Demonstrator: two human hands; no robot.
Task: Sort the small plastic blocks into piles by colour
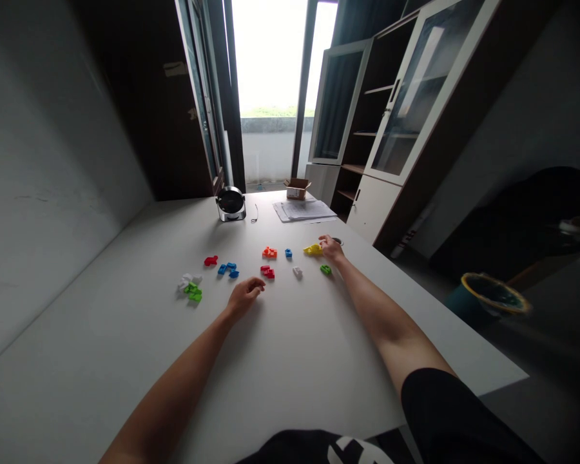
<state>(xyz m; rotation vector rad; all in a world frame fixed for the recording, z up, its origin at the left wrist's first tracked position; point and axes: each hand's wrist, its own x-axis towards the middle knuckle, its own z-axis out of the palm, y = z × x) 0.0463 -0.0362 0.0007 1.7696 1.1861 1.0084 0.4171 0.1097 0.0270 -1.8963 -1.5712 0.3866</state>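
Note:
Small plastic toy pieces lie in loose colour groups on the white table. My right hand point(331, 249) is at the yellow pieces point(312, 250), its fingers pinched on the one at the right edge, which they partly cover. Just below it sits a green piece point(325, 269). My left hand point(246, 295) rests on the table, fingers loosely bent and slightly apart, with nothing seen in them. Nearest to it are red pieces point(267, 272). Around these lie orange pieces point(269, 252), a blue piece point(289, 253) and a white piece point(297, 272).
Leftward are blue pieces point(229, 269), a red piece point(211, 260), and white pieces point(188, 280) against green ones point(193, 292). A round black device point(231, 202), papers point(304, 210) and an open cardboard box point(297, 188) stand farther back. A dark round object point(338, 241) is partly behind my right hand.

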